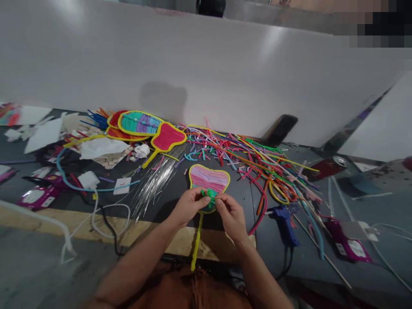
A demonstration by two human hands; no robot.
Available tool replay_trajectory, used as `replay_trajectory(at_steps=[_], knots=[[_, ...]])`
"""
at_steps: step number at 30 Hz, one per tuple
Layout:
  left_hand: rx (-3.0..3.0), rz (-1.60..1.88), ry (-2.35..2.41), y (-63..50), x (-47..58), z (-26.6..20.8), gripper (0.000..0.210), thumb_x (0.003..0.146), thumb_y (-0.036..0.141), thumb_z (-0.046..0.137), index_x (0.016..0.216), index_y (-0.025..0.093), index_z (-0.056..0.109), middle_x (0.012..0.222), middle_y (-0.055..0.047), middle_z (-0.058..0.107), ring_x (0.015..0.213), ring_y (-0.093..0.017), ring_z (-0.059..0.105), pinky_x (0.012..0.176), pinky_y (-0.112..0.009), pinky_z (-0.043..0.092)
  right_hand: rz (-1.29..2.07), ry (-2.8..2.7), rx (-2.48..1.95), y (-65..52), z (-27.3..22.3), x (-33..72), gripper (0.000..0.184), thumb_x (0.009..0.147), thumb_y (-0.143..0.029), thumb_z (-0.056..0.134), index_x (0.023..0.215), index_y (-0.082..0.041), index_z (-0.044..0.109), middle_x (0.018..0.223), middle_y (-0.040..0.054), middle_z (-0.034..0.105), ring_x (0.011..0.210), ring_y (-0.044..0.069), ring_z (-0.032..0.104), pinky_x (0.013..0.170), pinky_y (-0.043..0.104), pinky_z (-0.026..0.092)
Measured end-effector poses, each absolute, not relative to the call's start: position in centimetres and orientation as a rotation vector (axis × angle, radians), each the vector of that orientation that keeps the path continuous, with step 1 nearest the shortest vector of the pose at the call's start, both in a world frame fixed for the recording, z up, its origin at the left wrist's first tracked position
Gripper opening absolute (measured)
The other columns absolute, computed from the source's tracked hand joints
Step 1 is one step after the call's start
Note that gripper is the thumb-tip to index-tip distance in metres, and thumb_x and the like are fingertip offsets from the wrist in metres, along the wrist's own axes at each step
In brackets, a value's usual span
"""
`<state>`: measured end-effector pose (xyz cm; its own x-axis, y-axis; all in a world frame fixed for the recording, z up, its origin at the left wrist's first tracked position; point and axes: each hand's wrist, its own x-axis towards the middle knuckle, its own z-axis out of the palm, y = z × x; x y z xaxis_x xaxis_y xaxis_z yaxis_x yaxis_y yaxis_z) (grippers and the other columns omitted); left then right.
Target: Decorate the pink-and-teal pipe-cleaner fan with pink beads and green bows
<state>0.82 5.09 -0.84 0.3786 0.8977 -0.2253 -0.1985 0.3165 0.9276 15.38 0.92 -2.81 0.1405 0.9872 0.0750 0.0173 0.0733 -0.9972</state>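
Bench front edge | left hand, right hand pinch green craft piece | likely light, soft, bendable; best held by edges

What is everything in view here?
Table: one, dark grey, below
Partition: one, whitish, behind
Pipe cleaners: many, mixed, right of centre
Wire strands: many, silver, left of centre
Stemmed panel: one, multicoloured, front centre
Second panel: one, red, left of centre
Oval panel: one, teal and purple, beside that
Glue gun: one, blue, right
Smartphone: one, black, against partition
Drink can: one, red, far right
Power adapter: one, white, left
Labelled objects: two, magenta, far left, far right
Paper pieces: several, white, left
Pipe-cleaner piece: one, green, front centre
Left hand: one, bare, pinching green piece
Right hand: one, bare, fingertips there
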Motion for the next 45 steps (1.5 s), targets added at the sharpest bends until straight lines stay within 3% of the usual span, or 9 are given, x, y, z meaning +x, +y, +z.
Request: replay_trajectory(at_steps=[9, 15, 21, 26, 30, 36, 40, 45], knots=[[0.965, 0.787, 0.938, 5.6, 0.3, -0.7, 0.034, 0.061, 0.039, 0.078, 0.079, 0.012, 0.066, 0.071, -0.002, 0.066, 0.064, -0.011, 0.055, 0.064, -0.023, 0.041, 1.243, -1.183, -1.16, 1.2, -3.5, 16.0, 0.034, 0.081, -0.04, 0.062, 0.108, -0.021, 0.06, 0.098, 0.0061, 0.066, 0.083, 0.017, 0.06, 0.077, 0.031, 0.049], [1.024, 0.72, 0.922, 5.5, 0.2, -0.8, 0.027, 0.064, 0.035, 0.077, 0.073, 0.012, 0.067, 0.067, -0.001, 0.065, 0.062, -0.011, 0.054, 0.064, -0.023, 0.042, 1.196, -1.275, -1.174, 2.0, -2.6, 16.2, 0.023, 0.083, -0.04, 0.059, 0.083, -0.018, 0.063, 0.077, 0.0022, 0.061, 0.072, 0.015, 0.054, 0.07, 0.028, 0.046], [1.086, 0.677, 0.887, 5.7, -0.1, -0.9, 0.021, 0.068, 0.032, 0.071, 0.075, 0.013, 0.065, 0.067, 0.0, 0.061, 0.062, -0.011, 0.052, 0.064, -0.023, 0.04, 1.362, -1.411, -1.172, 2.2, -1.7, 17.0, 0.024, 0.085, -0.039, 0.055, 0.076, -0.017, 0.059, 0.062, -0.0029, 0.05, 0.057, 0.01, 0.044, 0.056, 0.023, 0.038], [1.371, 0.603, 1.033, 5.6, 0.1, -1.5, 0.009, 0.069, 0.024, 0.064, 0.07, 0.015, 0.061, 0.06, 0.004, 0.054, 0.056, -0.01, 0.044, 0.056, -0.022, 0.034, 0.981, -1.639, -1.359, 1.9, -2.1, 16.8, 0.016, 0.086, -0.027, 0.049, 0.074, -0.019, 0.056, 0.068, -0.0002, 0.054, 0.063, 0.014, 0.049, 0.061, 0.025, 0.04], [1.496, 0.716, 1.173, 5.5, 0.4, -1.8, 0.007, 0.071, 0.025, 0.062, 0.074, 0.018, 0.063, 0.062, 0.003, 0.057, 0.06, -0.013, 0.047, 0.059, -0.023, 0.035, 0.624, -1.684, -1.474, 1.7, -2.6, 16.2, 0.013, 0.085, -0.021, 0.049, 0.076, -0.02, 0.059, 0.074, 0.005, 0.061, 0.073, 0.018, 0.053, 0.068, 0.029, 0.042], [1.165, 0.765, 0.973, 5.5, 0.7, -0.9, 0.024, 0.072, 0.036, 0.066, 0.082, 0.014, 0.062, 0.073, 0.0, 0.061, 0.068, -0.013, 0.051, 0.067, -0.024, 0.041, 0.968, -1.491, -1.324, 1.8, -2.1, 16.4, 0.017, 0.088, -0.029, 0.048, 0.092, -0.019, 0.062, 0.085, 0.0046, 0.065, 0.078, 0.017, 0.059, 0.072, 0.028, 0.046], [1.108, 0.754, 0.915, 5.5, 0.3, -0.3, 0.029, 0.072, 0.041, 0.068, 0.079, 0.013, 0.064, 0.074, -0.001, 0.063, 0.07, -0.013, 0.053, 0.069, -0.025, 0.041, 1.013, -1.455, -1.299, 1.9, -1.7, 16.6, 0.017, 0.086, -0.031, 0.052, 0.081, -0.019, 0.063, 0.076, 0.0024, 0.063, 0.073, 0.016, 0.057, 0.069, 0.027, 0.045], [1.063, 0.745, 0.926, 5.4, 0.3, -0.5, 0.026, 0.065, 0.034, 0.075, 0.077, 0.013, 0.065, 0.072, 0.0, 0.064, 0.067, -0.012, 0.054, 0.068, -0.024, 0.042, 1.013, -1.409, -1.334, 1.6, -1.4, 16.2, 0.015, 0.084, -0.03, 0.055, 0.077, -0.018, 0.061, 0.072, 0.0011, 0.06, 0.068, 0.015, 0.054, 0.065, 0.025, 0.044]])
